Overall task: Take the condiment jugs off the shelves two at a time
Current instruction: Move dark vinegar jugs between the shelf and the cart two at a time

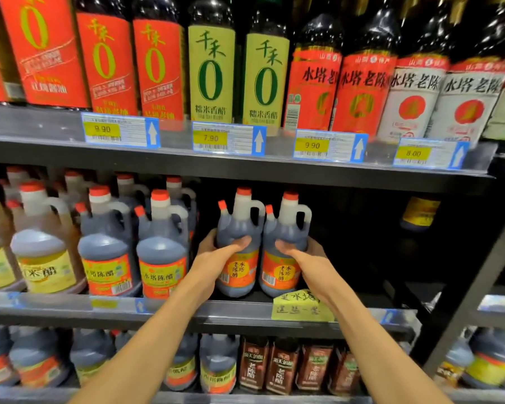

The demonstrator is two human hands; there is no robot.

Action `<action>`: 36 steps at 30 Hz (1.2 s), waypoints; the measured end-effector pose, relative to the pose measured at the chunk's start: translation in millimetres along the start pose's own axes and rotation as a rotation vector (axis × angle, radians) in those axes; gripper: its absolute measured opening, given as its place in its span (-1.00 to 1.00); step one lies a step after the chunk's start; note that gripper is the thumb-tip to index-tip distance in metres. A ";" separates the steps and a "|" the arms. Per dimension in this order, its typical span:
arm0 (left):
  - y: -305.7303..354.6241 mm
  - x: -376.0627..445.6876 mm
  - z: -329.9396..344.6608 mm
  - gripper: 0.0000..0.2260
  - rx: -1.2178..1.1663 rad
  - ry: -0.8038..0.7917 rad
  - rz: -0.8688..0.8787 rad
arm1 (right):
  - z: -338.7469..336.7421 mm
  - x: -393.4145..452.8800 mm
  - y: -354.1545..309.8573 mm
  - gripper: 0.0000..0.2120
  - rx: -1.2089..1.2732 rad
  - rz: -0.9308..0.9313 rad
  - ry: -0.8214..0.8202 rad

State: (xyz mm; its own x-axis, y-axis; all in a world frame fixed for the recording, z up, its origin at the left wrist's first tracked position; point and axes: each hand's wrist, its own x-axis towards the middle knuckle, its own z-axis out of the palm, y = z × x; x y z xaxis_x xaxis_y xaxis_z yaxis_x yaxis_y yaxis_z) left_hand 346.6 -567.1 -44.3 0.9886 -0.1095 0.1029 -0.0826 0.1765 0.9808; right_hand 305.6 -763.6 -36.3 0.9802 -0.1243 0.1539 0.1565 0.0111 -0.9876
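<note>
Two dark vinegar jugs with red caps, white handles and orange labels stand side by side on the middle shelf (245, 312). My left hand (216, 253) grips the left jug (239, 228) around its body, thumb across the front. My right hand (303, 253) grips the right jug (286, 228) the same way from the right side. Both jugs are upright and touch each other. Whether their bases rest on the shelf or hang just above it I cannot tell.
More red-capped jugs (161, 246) crowd the middle shelf to the left. Right of my hands the shelf is dark with one yellow-labelled bottle (419, 212) at the back. Tall bottles (210, 65) fill the upper shelf; a yellow handwritten tag (299, 307) hangs on the shelf edge.
</note>
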 end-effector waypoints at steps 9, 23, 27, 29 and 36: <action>-5.7 11.0 -14.4 -0.26 0.048 -0.067 -0.017 | 0.1 12.1 2.0 -0.60 -0.029 0.038 -0.070; -16.5 1.8 -13.8 -0.26 0.314 0.121 0.084 | -11.2 17.1 10.0 -0.47 -0.140 0.057 0.003; -16.1 6.5 -8.4 -0.39 0.221 0.133 0.045 | -7.8 23.1 7.8 -0.57 -0.109 0.066 -0.026; -17.0 11.2 -4.2 -0.36 0.168 0.144 0.025 | -4.9 29.9 9.5 -0.55 -0.101 0.064 -0.023; -16.9 45.9 2.6 -0.12 0.173 0.234 -0.022 | -0.2 61.0 12.4 -0.53 -0.060 0.108 -0.017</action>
State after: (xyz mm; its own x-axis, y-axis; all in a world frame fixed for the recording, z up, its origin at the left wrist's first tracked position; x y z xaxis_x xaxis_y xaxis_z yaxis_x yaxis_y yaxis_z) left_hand 393.0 -577.7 -55.7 0.9909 0.1203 0.0603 -0.0613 0.0046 0.9981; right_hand 367.4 -771.3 -39.2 0.9929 -0.1089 0.0470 0.0433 -0.0360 -0.9984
